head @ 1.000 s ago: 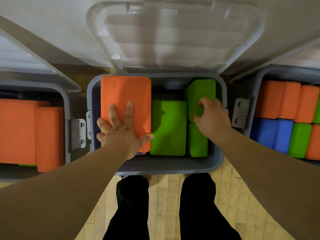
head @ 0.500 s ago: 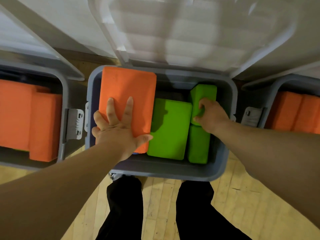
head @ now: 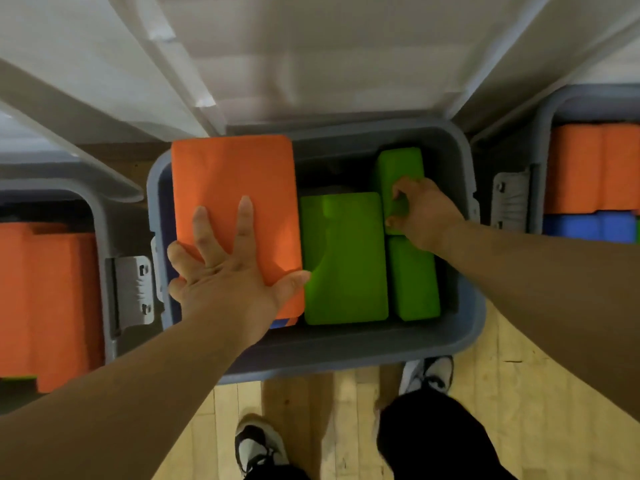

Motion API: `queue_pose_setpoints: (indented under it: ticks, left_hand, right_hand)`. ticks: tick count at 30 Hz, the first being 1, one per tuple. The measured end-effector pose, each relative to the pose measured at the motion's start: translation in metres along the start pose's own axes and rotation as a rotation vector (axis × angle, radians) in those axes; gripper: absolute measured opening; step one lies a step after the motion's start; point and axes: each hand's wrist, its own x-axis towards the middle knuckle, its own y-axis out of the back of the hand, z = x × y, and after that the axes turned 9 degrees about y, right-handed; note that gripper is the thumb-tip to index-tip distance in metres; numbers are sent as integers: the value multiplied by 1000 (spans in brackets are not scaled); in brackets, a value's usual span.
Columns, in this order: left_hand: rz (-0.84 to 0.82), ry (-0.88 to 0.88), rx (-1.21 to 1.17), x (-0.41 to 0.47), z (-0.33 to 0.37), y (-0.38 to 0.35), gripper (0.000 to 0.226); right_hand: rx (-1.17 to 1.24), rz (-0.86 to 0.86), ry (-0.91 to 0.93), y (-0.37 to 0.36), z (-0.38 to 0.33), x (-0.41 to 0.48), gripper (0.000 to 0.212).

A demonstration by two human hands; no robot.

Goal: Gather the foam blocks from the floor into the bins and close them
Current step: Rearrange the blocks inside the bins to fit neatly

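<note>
1. A person's shoes now show on the wooden floor, where only legs showed before.
2. The left hand, fingers spread flat, still presses the orange foam block at the left of the grey middle bin.
3. The right hand, fingers curled, keeps gripping the upright green block, beside a flat green block.
4. The bin's lid remains raised behind.

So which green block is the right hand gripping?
The narrow far green block, at the back right of the bin; the right hand pinches it. The other two are untouched.
</note>
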Motion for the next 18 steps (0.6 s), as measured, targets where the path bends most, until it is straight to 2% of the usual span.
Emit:
queue_pose_setpoints:
  ticks: [11,15,16,18]
  left_hand:
    - [162,-53,-48,5,-1,-13,114]
    - [214,-56,-70,6,-7,-16,111]
    - [222,-57,-74,6,-7,-18,110]
    - [258,-72,-93,8,-6,-21,110]
  right_hand:
    - [-62,58,27,3,-2,-2,42]
    - [-218,-23,13,12,-21,-1,44]
    - [-273,-3,29,14,-26,-1,42]
    - [-285,175,121,7,-37,0,38]
